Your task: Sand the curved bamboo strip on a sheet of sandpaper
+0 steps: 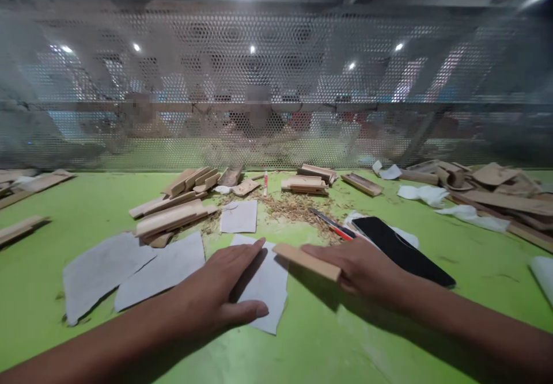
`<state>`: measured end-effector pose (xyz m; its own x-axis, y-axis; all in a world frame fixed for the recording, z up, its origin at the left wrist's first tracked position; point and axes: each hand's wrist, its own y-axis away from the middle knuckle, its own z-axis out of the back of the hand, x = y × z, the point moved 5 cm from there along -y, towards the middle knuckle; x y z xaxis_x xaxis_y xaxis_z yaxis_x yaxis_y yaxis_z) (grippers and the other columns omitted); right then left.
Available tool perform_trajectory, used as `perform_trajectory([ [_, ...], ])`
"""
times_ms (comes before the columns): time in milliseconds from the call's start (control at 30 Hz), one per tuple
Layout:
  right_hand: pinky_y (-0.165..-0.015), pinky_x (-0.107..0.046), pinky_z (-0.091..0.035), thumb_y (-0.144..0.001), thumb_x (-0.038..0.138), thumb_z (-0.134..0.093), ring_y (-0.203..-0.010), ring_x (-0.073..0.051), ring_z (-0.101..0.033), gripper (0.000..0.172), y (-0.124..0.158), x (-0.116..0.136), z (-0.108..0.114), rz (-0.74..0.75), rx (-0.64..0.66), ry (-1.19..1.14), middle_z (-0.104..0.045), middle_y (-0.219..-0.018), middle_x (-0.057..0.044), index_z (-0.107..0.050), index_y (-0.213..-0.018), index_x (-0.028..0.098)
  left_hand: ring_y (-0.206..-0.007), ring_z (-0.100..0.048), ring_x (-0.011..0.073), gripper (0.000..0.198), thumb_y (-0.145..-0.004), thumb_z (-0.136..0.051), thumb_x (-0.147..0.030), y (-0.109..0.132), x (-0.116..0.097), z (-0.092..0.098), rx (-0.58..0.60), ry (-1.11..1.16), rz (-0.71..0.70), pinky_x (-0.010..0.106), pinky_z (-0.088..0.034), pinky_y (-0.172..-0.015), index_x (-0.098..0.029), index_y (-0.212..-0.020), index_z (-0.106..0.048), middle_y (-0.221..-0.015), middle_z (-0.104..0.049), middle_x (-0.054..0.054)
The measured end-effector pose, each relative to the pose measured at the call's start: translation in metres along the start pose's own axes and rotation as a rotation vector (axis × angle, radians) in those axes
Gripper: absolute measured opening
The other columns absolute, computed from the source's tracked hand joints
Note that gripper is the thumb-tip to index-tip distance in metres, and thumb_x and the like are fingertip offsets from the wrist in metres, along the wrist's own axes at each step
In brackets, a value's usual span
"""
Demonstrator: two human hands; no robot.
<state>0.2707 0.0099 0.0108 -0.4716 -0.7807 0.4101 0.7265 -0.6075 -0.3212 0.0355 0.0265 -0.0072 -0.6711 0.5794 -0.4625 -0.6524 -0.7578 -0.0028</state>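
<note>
My left hand lies with fingers stretched out and thumb apart over a torn sheet of white paper on the green table. In my right hand is a short, flat strip of pale wood or bamboo, gripped at its right end and held over the paper's right edge. Beyond the right hand lies a knife with a red-and-black handle, its blade pointing away to the left. A black smartphone rests just right of that hand, partly on white tissue.
Stacked wood pieces lie at left centre, with more pieces at back centre. Shavings are scattered ahead. Larger paper sheets lie left. A heap of curved pieces fills the right. A perforated metal screen bounds the back.
</note>
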Motion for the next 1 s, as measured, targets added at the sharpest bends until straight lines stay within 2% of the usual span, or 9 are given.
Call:
perform_trajectory([
  [67,-0.055,-0.023,-0.043,-0.102,0.030,-0.047,-0.059,-0.014,-0.066,0.031,0.001,0.001,0.001,0.035,-0.020,0.003,-0.076,-0.074,-0.005,-0.074,-0.109,0.018,-0.145,-0.041,0.0390,0.088,-0.091,-0.072,-0.053,0.000,0.001,0.000,-0.003,0.004,-0.009,0.057,-0.034,-0.120,-0.022,-0.163,-0.031,-0.165,-0.039,0.015],
  [200,-0.055,-0.023,-0.039,-0.099,0.025,-0.049,-0.056,-0.013,-0.063,0.027,0.005,0.005,-0.008,0.042,0.158,-0.005,-0.073,-0.069,0.000,-0.071,-0.115,0.023,-0.145,-0.042,0.0403,0.084,-0.091,-0.072,-0.055,-0.002,0.001,-0.002,0.006,0.002,-0.047,0.057,-0.033,-0.120,-0.022,-0.160,-0.038,-0.162,-0.042,0.014],
  [333,-0.054,-0.027,-0.034,-0.098,0.022,-0.048,-0.055,-0.015,-0.062,0.033,0.006,0.006,-0.007,0.027,0.052,0.226,-0.074,-0.070,-0.001,-0.067,-0.126,0.020,-0.144,-0.042,0.0407,0.084,-0.090,-0.074,-0.056,-0.004,0.004,-0.003,0.026,-0.011,-0.023,0.059,-0.035,-0.119,-0.019,-0.159,-0.041,-0.160,-0.045,0.015],
  [467,-0.049,-0.031,-0.025,-0.099,0.027,-0.050,-0.047,-0.016,-0.054,0.035,0.011,0.007,-0.020,0.151,0.172,0.360,-0.069,-0.061,0.001,-0.065,-0.130,0.019,-0.144,-0.042,0.0407,0.078,-0.091,-0.072,-0.054,-0.004,0.005,-0.004,0.028,-0.010,-0.057,0.058,-0.035,-0.119,-0.020,-0.156,-0.046,-0.159,-0.047,0.015],
  [567,-0.053,-0.030,-0.033,-0.095,0.023,-0.051,-0.054,-0.018,-0.059,0.040,0.009,-0.007,-0.011,0.068,0.097,0.341,-0.074,-0.070,-0.005,-0.065,-0.132,0.016,-0.145,-0.040,0.0411,0.079,-0.090,-0.074,-0.055,-0.004,0.005,-0.004,0.043,0.006,-0.034,0.057,-0.034,-0.120,-0.023,-0.157,-0.047,-0.160,-0.045,0.014],
  [700,-0.060,-0.029,-0.044,-0.099,0.037,-0.052,-0.066,-0.019,-0.062,0.029,0.001,-0.025,0.007,-0.279,-0.086,-0.114,-0.072,-0.079,-0.007,-0.071,-0.111,0.019,-0.147,-0.037,0.0400,0.080,-0.091,-0.073,-0.055,-0.004,0.006,-0.005,0.072,0.002,0.002,0.056,-0.031,-0.121,-0.022,-0.158,-0.045,-0.163,-0.040,0.013],
  [833,-0.039,-0.022,-0.020,-0.086,0.065,-0.068,-0.040,-0.008,-0.022,0.053,0.004,-0.025,0.003,-0.694,-0.259,-0.931,-0.030,-0.047,0.010,-0.043,-0.064,0.025,-0.147,-0.037,0.0393,0.080,-0.091,-0.074,-0.055,-0.004,0.006,-0.005,0.056,0.016,-0.006,0.055,-0.031,-0.122,-0.023,-0.158,-0.046,-0.163,-0.040,0.013],
  [900,-0.039,-0.020,-0.013,-0.081,0.065,-0.075,-0.037,-0.005,-0.015,0.061,0.005,-0.018,0.000,-0.735,-0.301,-1.220,-0.023,-0.045,0.014,-0.033,-0.063,0.025,-0.147,-0.037,0.0396,0.079,-0.091,-0.074,-0.055,-0.002,0.006,-0.005,0.044,0.031,-0.008,0.055,-0.031,-0.122,-0.024,-0.158,-0.046,-0.163,-0.041,0.013],
  [1000,-0.040,-0.019,-0.016,-0.079,0.059,-0.080,-0.035,-0.002,-0.021,0.062,0.009,-0.015,0.001,-0.741,-0.304,-1.418,-0.030,-0.045,0.013,-0.033,-0.063,0.023,-0.145,-0.040,0.0406,0.077,-0.090,-0.075,-0.055,-0.001,0.007,-0.005,0.020,0.044,-0.024,0.056,-0.034,-0.120,-0.025,-0.156,-0.048,-0.161,-0.044,0.013],
])
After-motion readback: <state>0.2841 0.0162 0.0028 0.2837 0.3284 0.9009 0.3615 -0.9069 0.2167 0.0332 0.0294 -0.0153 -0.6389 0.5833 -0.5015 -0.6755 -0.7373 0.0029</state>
